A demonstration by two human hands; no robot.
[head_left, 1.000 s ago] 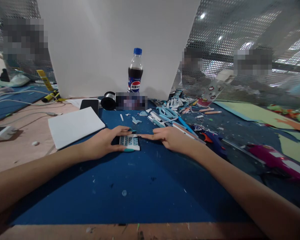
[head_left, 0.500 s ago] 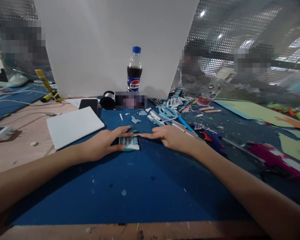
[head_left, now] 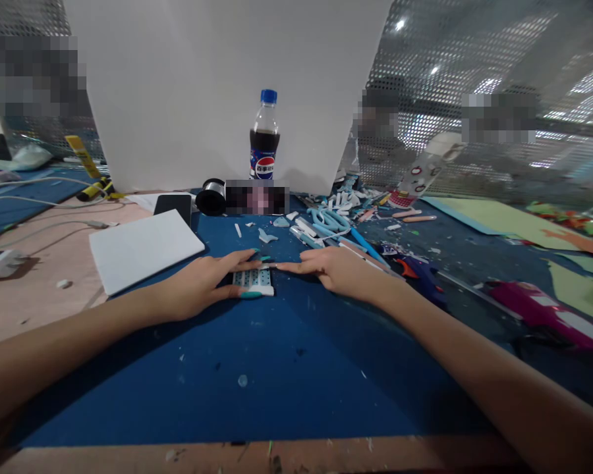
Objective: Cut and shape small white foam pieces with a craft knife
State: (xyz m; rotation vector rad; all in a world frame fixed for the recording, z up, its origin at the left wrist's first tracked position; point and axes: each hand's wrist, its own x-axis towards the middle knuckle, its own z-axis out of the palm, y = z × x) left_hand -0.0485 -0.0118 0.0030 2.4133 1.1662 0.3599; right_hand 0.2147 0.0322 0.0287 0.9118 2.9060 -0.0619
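A small flat rectangular piece (head_left: 253,279), white with a pattern of light-blue spots, lies on the blue mat (head_left: 286,368). My left hand (head_left: 194,284) grips it from the left, thumb along its near edge and fingers over its far edge, so its left part is hidden. Long teal nails show on that hand. From the right, my right hand (head_left: 337,268) reaches in with its index finger stretched to the piece's far right corner. Its other fingers are curled under, and whatever they may hold is hidden.
Behind the hands stand a cola bottle (head_left: 264,141) and a wire spool (head_left: 211,197). To the left lie a white board (head_left: 145,250) and a dark phone (head_left: 172,204). Blue and white scraps (head_left: 329,224), a dark-blue glue gun (head_left: 422,276) and a magenta tool (head_left: 543,313) are at right.
Both hands keep their places on the patterned piece. The whole view has shifted very slightly.
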